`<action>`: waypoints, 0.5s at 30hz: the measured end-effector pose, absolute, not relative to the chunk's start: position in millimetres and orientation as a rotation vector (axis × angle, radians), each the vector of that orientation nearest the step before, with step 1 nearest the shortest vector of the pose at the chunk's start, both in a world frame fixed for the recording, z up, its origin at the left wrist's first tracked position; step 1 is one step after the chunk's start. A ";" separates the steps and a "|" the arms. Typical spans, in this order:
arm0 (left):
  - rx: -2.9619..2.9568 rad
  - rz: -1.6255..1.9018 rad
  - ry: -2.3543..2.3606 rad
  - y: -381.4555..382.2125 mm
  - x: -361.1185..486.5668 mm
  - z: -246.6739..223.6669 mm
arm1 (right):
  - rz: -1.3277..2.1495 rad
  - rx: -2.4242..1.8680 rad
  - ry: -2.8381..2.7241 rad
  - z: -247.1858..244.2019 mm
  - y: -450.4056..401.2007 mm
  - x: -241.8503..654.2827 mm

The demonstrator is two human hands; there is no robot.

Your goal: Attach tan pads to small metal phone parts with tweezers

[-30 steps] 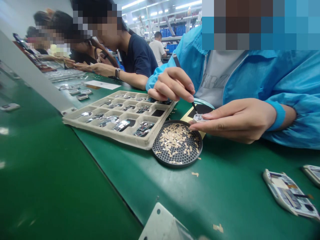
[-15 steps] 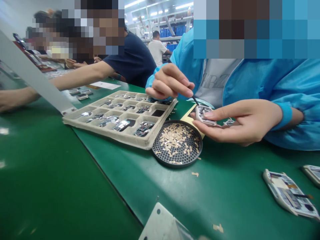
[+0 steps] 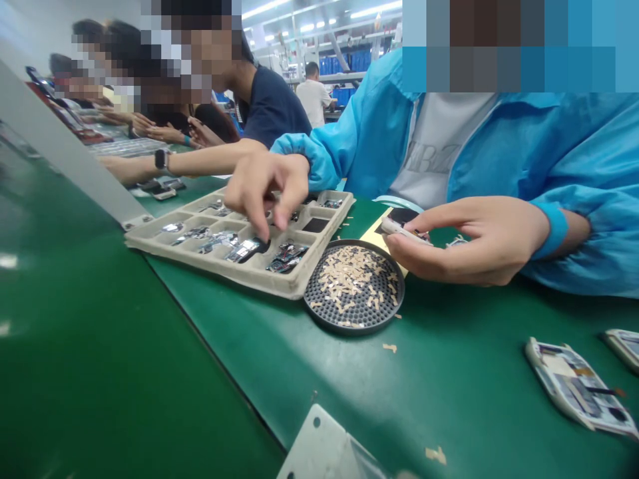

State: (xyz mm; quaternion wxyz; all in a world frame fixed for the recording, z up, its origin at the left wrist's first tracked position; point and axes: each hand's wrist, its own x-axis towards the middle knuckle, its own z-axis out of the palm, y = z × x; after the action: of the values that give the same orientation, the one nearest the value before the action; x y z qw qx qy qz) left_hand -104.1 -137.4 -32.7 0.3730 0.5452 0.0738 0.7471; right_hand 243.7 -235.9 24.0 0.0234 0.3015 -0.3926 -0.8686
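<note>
At ten o'clock, a co-worker's hand (image 3: 267, 189) has been shifted from the gripped part (image 3: 402, 229) into the tray (image 3: 210, 263); the wearer's own hands are unseen.

Bright, even light falls from the ceiling strip lamps (image 3: 319, 20) far behind the tray (image 3: 210, 263), leaving only soft, short shadows under the round dish (image 3: 319, 313) and pale glare patches on the green desk (image 3: 100, 346) left of the tray. The wide lens bends and stretches things toward the edges. The people beyond the tray look soft, and the faces are pixelated.
</note>
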 end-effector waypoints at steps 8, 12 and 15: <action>1.492 1.802 0.265 -225.2 15.9 -13.2 | -2.745 0.939 -1.094 19.8 -237.2 248.4; 1.488 1.804 0.301 -216.4 -1.1 -25.4 | -2.679 0.841 -1.251 19.5 -237.6 245.0; 1.502 1.815 0.321 -155.0 -39.5 -60.2 | -2.580 0.827 -1.409 19.3 -236.7 243.5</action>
State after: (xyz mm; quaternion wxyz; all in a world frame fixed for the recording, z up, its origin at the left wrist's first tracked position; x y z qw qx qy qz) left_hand -39.5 -155.0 -60.2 0.3727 0.5861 0.1253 0.7085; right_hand 243.5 -236.7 19.3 0.0440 0.2707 -0.4609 -0.8440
